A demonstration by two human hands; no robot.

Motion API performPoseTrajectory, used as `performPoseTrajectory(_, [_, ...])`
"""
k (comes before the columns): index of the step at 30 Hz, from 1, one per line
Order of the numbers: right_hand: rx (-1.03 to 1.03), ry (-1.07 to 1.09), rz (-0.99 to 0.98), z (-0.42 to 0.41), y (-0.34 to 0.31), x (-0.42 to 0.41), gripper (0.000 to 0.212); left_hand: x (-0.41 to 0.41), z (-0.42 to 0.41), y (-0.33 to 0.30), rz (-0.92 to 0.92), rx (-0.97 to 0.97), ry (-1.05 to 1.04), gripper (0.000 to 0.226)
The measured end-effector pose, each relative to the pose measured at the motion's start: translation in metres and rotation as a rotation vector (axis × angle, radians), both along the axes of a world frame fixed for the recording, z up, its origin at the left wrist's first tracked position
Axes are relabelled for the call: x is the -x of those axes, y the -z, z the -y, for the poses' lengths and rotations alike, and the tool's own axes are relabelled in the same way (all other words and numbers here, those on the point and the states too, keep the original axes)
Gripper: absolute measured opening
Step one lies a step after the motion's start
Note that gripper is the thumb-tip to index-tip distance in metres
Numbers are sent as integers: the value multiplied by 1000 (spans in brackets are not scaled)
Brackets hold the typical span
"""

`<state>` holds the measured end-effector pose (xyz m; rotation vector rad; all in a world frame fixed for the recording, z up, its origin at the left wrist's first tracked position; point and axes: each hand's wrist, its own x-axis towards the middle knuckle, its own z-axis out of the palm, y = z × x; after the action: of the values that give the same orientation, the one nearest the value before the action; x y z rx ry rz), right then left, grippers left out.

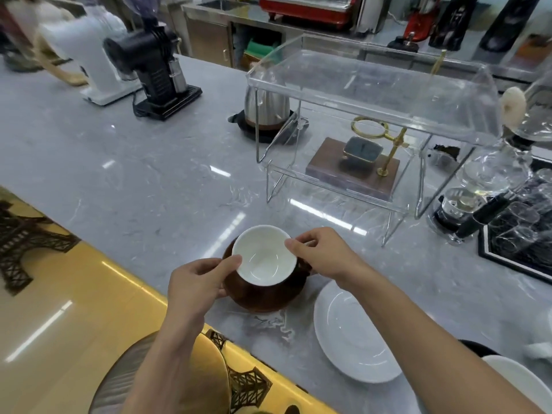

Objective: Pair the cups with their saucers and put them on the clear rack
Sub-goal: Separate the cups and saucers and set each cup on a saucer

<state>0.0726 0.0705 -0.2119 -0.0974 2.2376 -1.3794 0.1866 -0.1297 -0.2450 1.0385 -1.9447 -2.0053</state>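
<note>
A brown cup with a white inside sits on a brown saucer near the counter's front edge. My left hand grips the saucer's left rim, thumb touching the cup's lip. My right hand holds the cup's right side at its handle. A bare white saucer lies just to the right. The clear rack stands behind, with nothing on its top shelf. At the right edge, a white cup and another white saucer are partly cut off.
Under the rack stands a wooden-based brass dripper stand. A steel kettle is behind the rack's left side, black and white grinders far left. A siphon brewer and a black tray of glasses sit at right.
</note>
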Motion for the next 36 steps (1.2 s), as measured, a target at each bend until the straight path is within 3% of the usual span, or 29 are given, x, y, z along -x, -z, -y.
performPoseTrajectory(10, [-24, -17, -4, 18, 17, 4, 32, -6, 12, 13, 20, 28, -18, 44])
performPoseTrajectory(23, [-94, -55, -54, 22, 32, 13, 30, -8, 11, 14, 29, -47, 8, 18])
performPoseTrajectory(32, [-100, -23, -51, 20, 35, 11, 38, -10, 14, 14, 39, 5, 57, 55])
performPoseTrajectory(36, [-85, 45, -84, 18, 31, 10, 46, -13, 13, 20, 96, 197, -22, 65])
